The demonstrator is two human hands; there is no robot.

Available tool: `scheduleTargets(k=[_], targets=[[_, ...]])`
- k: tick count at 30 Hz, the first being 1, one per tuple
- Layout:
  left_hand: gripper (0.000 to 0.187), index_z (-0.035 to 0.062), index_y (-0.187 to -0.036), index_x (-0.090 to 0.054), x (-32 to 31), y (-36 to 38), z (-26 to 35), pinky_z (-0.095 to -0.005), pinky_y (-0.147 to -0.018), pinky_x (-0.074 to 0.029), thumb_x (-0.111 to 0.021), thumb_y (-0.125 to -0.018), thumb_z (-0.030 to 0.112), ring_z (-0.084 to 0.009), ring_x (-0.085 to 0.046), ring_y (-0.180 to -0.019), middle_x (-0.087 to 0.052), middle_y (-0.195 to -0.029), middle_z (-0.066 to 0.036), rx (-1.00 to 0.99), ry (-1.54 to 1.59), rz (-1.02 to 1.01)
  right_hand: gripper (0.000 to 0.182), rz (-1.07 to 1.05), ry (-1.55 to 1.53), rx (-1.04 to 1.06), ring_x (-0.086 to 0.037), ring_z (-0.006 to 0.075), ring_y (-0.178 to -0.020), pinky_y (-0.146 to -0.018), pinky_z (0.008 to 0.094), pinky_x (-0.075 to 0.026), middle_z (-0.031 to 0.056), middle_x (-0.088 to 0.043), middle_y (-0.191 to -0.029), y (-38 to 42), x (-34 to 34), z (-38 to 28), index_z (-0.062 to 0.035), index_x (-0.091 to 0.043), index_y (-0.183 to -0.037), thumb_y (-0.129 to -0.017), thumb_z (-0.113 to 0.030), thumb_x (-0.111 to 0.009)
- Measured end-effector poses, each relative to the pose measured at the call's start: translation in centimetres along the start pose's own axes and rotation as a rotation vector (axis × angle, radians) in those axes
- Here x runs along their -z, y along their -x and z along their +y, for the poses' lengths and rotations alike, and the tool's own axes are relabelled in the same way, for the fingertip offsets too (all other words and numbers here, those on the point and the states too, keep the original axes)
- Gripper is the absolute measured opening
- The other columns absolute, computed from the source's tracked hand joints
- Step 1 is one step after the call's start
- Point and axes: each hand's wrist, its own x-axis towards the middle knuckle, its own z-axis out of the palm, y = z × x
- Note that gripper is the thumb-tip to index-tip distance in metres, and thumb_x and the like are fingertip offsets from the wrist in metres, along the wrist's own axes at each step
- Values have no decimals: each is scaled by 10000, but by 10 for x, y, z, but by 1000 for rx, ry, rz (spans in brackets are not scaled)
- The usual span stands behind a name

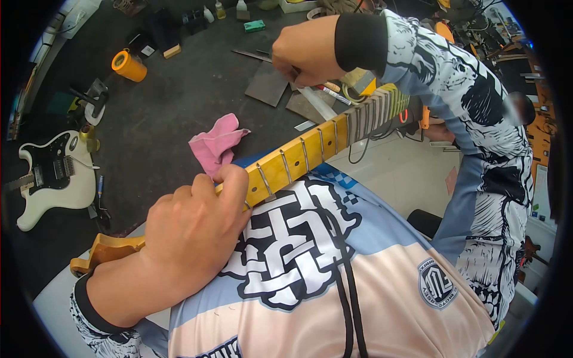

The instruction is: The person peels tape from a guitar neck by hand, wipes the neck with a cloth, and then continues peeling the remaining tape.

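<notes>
A yellowish maple guitar neck (286, 163) lies slantwise across my lap, frets and dark dot inlays facing up. Its headstock (104, 250) sticks out at the lower left, behind my left wrist. My left hand (191, 224) is closed around the neck near the headstock end, thumb side toward the fretboard. The far end of the fretboard is covered with strips of tape (373, 113) between the frets. Above that end, my right hand (307, 51) is closed in a pinch, fingertips mostly hidden. A pale strip of tape (318, 104) runs from under its fingers toward the neck.
On the dark bench are a pink cloth (219, 142), a white guitar body (65, 179), an orange cup (129, 65) and flat dark plates (268, 83). A marker (336, 93) and a yellow tape roll (361, 86) lie behind the neck. Tools crowd the right wall.
</notes>
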Motion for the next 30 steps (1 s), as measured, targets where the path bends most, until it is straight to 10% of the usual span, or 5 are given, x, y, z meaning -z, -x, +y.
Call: scheduleTargets(k=[5,11,19,25,30], targets=[[378,66,-1057,-540,1,-4,-4,-322,-451,-493,-752,-841,291,-177,-649,-555,-574,-694,-44,-120,-174,150,125,100,6,24,-723,297,-820,-722,401,-574,117,-731,-838,-7,-11,6,-42,-737,-932,-842,-106,-679],[464,61,-1045,-511,2,-18,-17,-446,-577,-538,-815,-802,313,-361,-674,-671,-628,-773,-145,21,159,-83,198,598,-167,-18,-711,368,-780,-725,422,-568,186,-727,-841,44,4,61,26,-717,-926,-839,-149,-682],[479,0,-1017,-602,-56,-23,-79,-367,-560,-512,-862,-782,327,-254,-619,-527,-655,-698,-143,299,716,-156,109,1301,160,-706,-710,300,-820,-741,371,-561,114,-730,-913,157,-127,48,-59,-732,-1011,-913,-66,-686],[340,27,-1033,-627,-87,-26,-86,-199,-622,-419,-838,-856,226,-22,-518,-713,-594,-829,44,486,1477,-344,174,1006,-104,-931,-634,330,-879,-783,477,-495,130,-659,-898,51,-383,16,-43,-669,-983,-817,-94,-660],[512,10,-1132,-586,-87,-35,-86,-183,-613,-385,-845,-844,345,-3,-498,-702,-564,-833,52,394,1545,-359,302,859,-247,-1034,-592,303,-1140,-1023,453,-438,105,-657,-1140,12,-421,-4,-54,-679,-1091,-806,-151,-669]])
